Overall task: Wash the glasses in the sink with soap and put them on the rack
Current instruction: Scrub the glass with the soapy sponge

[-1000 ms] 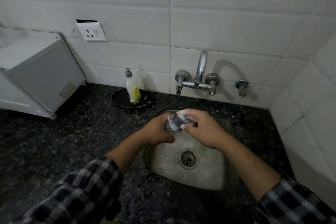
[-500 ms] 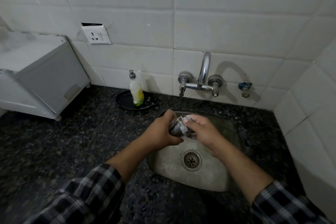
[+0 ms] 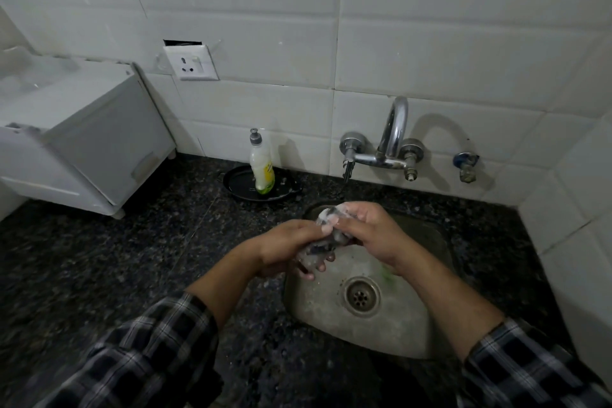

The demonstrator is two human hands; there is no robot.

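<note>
Glass [image 3: 328, 220] between both hands [image 3: 284, 247] [image 3: 372, 235], over sink [image 3: 331, 325]

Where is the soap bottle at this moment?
In the head view the soap bottle stands upright on a black tray on the counter, left of the tap, near the tiled wall.

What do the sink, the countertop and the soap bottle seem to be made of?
Sink: probably stainless steel, dull brushed grey with a metal drain. Countertop: looks like polished dark granite, speckled. Soap bottle: seemingly translucent plastic, with a grey cap.
</note>
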